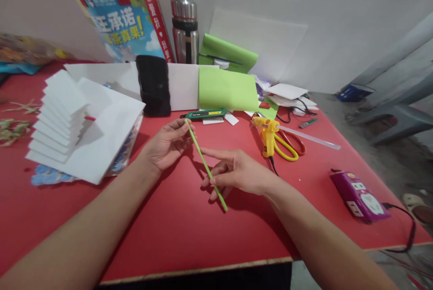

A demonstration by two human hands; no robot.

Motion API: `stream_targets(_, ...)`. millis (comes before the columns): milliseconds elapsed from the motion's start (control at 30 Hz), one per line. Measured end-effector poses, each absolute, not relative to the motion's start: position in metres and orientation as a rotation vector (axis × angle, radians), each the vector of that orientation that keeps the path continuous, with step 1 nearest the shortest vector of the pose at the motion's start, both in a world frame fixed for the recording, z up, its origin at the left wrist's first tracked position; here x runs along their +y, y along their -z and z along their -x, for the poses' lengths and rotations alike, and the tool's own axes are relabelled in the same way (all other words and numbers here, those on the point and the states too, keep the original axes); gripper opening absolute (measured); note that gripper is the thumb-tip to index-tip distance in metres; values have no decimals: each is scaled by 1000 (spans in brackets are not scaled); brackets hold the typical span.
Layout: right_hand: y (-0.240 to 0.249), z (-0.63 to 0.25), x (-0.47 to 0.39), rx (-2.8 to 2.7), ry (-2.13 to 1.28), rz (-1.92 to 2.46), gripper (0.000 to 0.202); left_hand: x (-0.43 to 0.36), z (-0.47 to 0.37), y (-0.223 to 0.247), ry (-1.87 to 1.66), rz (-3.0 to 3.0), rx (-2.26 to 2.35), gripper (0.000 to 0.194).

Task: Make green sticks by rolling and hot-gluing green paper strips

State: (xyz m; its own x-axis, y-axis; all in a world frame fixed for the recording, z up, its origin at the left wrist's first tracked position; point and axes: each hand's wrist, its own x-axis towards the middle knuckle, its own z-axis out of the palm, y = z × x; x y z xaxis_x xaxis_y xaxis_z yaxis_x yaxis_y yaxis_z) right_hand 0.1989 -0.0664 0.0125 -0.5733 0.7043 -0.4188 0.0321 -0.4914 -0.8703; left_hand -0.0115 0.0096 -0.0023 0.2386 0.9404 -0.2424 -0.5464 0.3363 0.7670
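Note:
A thin, light green rolled paper stick (204,163) slants above the red table (189,245), its far end up and to the left. My left hand (172,143) pinches that far end between thumb and fingertips. Lower down, my right hand (233,175) has its thumb and fingers closed on the stick, with the index finger stretched along it. Just beyond my left hand lies a green utility knife (206,114). A yellow glue gun (269,134) with a clear glue stick in its back is to the right of my right hand, over yellow-and-red-handled scissors (286,148).
At the left, a stepped structure of white cards (61,118) stands on a white board (108,139). Behind are a black phone (154,86), green paper (228,89), a steel thermos (185,33) and a printed box (122,15). A purple power strip (360,197) sits near the right edge.

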Motion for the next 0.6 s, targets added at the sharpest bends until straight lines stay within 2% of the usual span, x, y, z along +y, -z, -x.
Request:
stream_targets(467,-11,-196,-66,-1237,-2017,1178,84,5,4,-3,-1100,-603,892,9)
stream_targets(600,-12,-195,-65,-1238,-1941,1203,76,3,3,-1,-1045,-656,901,9)
